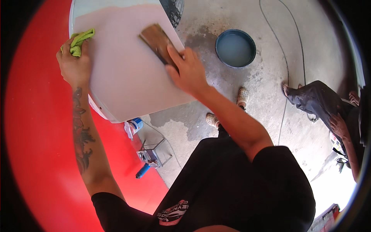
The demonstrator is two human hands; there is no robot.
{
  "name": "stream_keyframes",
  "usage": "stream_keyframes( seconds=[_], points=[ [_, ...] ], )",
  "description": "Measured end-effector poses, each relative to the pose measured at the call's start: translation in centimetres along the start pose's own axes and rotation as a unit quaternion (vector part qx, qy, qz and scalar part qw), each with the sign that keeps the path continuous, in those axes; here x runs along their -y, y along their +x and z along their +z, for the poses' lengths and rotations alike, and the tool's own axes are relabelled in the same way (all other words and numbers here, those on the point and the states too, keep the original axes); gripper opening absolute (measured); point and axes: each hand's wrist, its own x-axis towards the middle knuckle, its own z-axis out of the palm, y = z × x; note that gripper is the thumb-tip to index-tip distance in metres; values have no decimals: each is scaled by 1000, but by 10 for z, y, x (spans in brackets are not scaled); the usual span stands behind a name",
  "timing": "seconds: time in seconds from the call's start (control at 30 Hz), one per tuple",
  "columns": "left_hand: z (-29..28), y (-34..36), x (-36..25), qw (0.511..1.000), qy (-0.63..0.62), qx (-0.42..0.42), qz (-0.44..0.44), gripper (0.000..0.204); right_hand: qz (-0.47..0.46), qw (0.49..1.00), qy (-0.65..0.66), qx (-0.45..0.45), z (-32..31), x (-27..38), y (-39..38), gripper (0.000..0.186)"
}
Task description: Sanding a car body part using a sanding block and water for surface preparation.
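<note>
My right hand [188, 72] is wrapped round the near end of a sanding block [156, 40], brown and slightly blurred, which lies on a pinkish-white body panel [123, 77]. The panel's far end is a paler white. At the panel's left edge, my left hand [74, 62] grips a crumpled lime-green cloth [82, 37]. Part of the cloth is hidden by the fingers.
A round dark tub of cloudy water [235, 48] stands on the wet-stained concrete floor, right of the panel. A red surface [38, 116] fills the left. Below the panel are a can [135, 124] and small metal stand [154, 156]. Another person [324, 104] sits at right, near cables.
</note>
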Motion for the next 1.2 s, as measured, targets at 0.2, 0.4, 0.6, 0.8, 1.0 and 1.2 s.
stream_keyframes(
  seconds=[0.2, 0.4, 0.6, 0.8, 1.0, 1.2],
  points=[
    [-1, -1, 3, 999, -22, -1, 31, 45, -69, 998, 0, -1, -10, 3, -15, 61],
    [16, 11, 17, 995, -16, -26, 90, 37, -12, 998, -35, -59, 23, -5, 92, 52],
    [18, 6, 21, 990, -100, -35, 95, 31, -120, 988, 22, 92, -22, 48, -66, 69],
    [32, 18, 26, 970, -220, -44, 92, 32, -188, 981, 33, -30, 14, 22, 76, 63],
    [29, 13, 22, 971, -236, -27, 41, 33, -124, 991, 41, -4, 22, 28, 46, 56],
    [23, 13, 34, 981, -194, -11, 28, 41, -148, 986, 37, 72, -8, 30, -27, 62]
  ],
)
